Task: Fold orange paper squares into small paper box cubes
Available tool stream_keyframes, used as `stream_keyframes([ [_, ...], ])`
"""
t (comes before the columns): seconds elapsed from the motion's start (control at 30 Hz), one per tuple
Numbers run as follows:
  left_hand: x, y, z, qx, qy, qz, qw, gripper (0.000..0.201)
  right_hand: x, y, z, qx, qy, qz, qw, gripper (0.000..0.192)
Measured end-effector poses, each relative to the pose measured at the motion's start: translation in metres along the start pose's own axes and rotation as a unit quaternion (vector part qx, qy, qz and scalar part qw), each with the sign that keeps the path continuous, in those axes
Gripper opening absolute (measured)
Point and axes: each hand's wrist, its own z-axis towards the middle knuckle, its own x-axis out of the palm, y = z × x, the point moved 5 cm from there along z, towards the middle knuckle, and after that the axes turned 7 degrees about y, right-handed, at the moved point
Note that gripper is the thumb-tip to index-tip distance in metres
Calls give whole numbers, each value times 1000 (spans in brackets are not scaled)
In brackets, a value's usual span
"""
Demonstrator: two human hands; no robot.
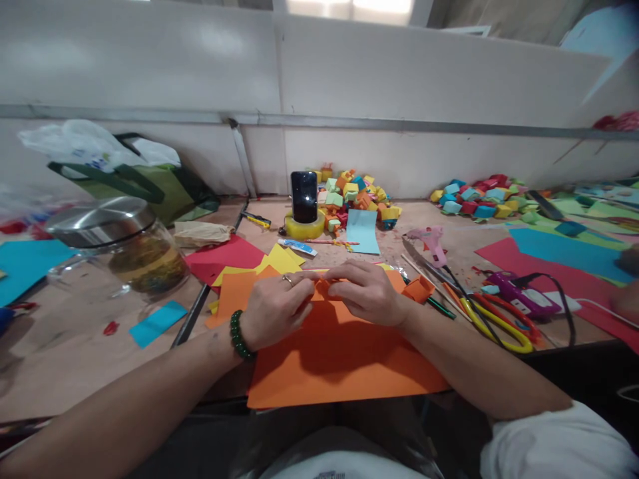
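Both hands meet over a stack of orange paper (344, 372) at the table's front edge. Between their fingertips is a small folded piece of orange paper (323, 287), mostly covered by the fingers. My left hand (279, 303), with a ring and a green bead bracelet (240, 336), pinches its left side. My right hand (367, 293) grips its right side with bent fingers. Just right of my right wrist sits a folded orange paper box (418, 289). Yellow sheets (279, 259) and a red sheet (227, 259) stick out beyond my left hand.
A glass jar (144, 259) with a metal lid stands left. Ahead are a phone (304, 196) on a yellow tape roll (304, 229) and a pile of paper cubes (359, 193). Yellow-handled scissors (494, 326), a pink glue gun (432, 243) and another person's hand (630, 299) are right.
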Motion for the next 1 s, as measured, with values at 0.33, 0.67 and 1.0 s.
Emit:
stream_keyframes([
  [0.33, 0, 7, 0, -50, 19, -66, 996, 11, 2, 0, -2, 10, 8, 4, 1000, 19],
  [0.67, -10, 1, -2, -28, -55, -10, 998, 15, -1, 4, -2, 12, -10, 83, 996, 23],
  [1.0, -10, 2, -1, -32, -58, 50, 997, 19, 2, -11, -2, 248, -34, 131, 959, 13],
])
